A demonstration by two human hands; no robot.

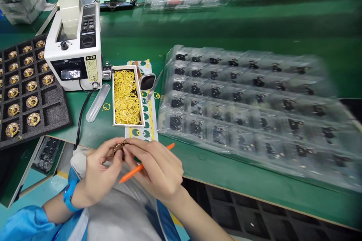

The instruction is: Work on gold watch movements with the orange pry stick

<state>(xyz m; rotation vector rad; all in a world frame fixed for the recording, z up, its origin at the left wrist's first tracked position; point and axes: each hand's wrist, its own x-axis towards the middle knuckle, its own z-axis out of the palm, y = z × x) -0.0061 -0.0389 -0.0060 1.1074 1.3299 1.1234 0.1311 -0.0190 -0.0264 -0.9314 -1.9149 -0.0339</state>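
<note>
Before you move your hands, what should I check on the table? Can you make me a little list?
1. Left hand and right hand holding the copper-coloured part: ok.
2. Orange tool in the right hand: ok.
3. Yellow rings all inside the white box: not ok, one ring lies on the green mat.
4. Free pockets in the black foam tray: ok.
5. Every pocket filled in the clear plastic tray: cannot tell, it is blurred.
</note>
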